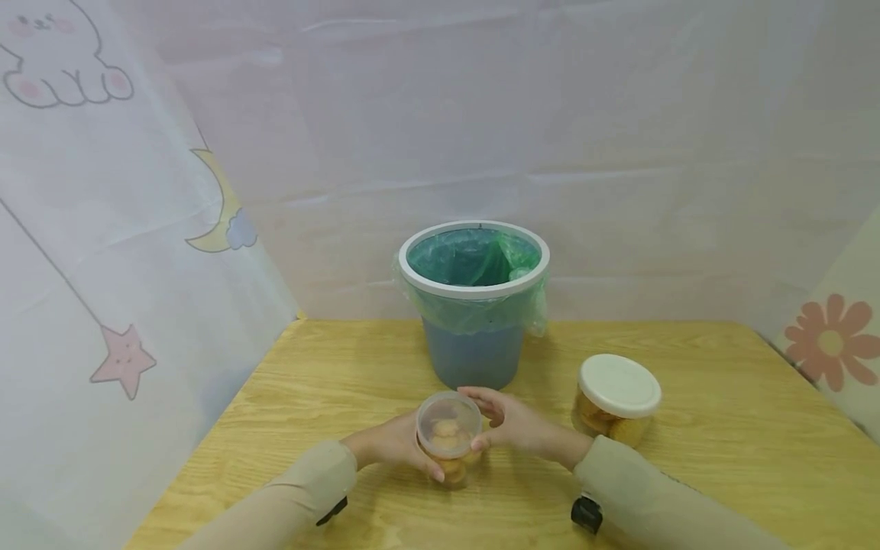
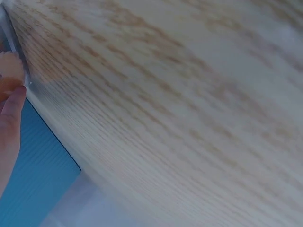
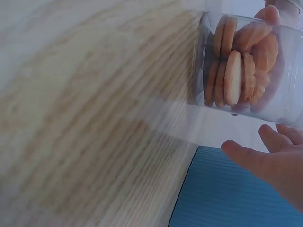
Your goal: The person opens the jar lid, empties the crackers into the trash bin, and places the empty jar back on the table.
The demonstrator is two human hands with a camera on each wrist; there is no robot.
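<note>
A small clear jar of round cookies [image 1: 448, 429] with a translucent round top stands on the table in front of the bin. My left hand [image 1: 393, 443] grips it from the left side, thumb along its near side. In the left wrist view only the thumb [image 2: 12, 116] and a bit of the jar show. To the jar's right is my right hand [image 1: 522, 426], fingers spread near the rim. The right wrist view shows a gap between these fingers [image 3: 244, 153] and the jar wall, with several cookies [image 3: 234, 75] stacked inside.
A blue-grey bin [image 1: 474, 355] with a white rim and green liner bag stands behind the hands. On the right is a larger cookie jar with a white lid [image 1: 620, 386]. The wood-grain table [image 1: 330, 367] meets printed cloth at the back and sides.
</note>
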